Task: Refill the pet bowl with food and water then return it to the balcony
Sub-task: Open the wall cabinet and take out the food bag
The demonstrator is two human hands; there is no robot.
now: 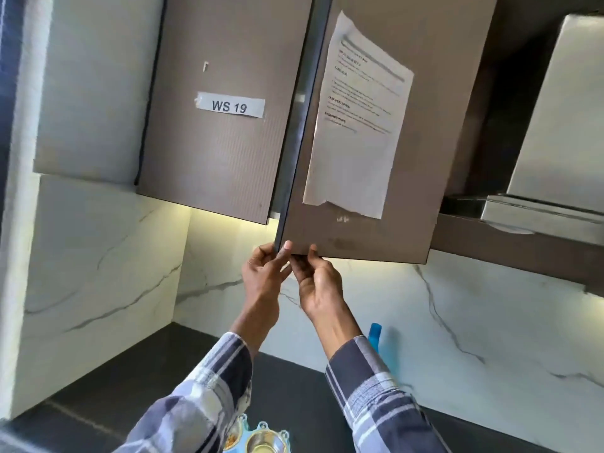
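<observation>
Reaching up together, both hands meet at the bottom corner of the right-hand cabinet door [385, 178], which stands partly swung out from the wall unit. The left hand [263, 274] pinches the door's lower edge, thumb on the front face and fingers curled behind the dark edge band. The right hand [318, 282] sits just beside it, touching it, with fingers hooked under and behind the same bottom edge and the thumb up against the front. Both forearms wear sleeves in a blue, grey and white plaid. A printed sheet of paper [359, 122], its bottom edge torn, is stuck to the front of this door; the text is too blurred to read. The neighbouring left cabinet door [225, 158] carries a white label reading "WS 19" [230, 105]. A steel range hood [552, 132] hangs at the far right. Below, on the dark countertop [294, 387], the pet bowl [261, 441] sits at the bottom edge of the view between the two arms, its light blue frame holding metal cups. A blue bottle [375, 335] stands against the white marble backsplash [474, 322], partly hidden behind the right sleeve.
</observation>
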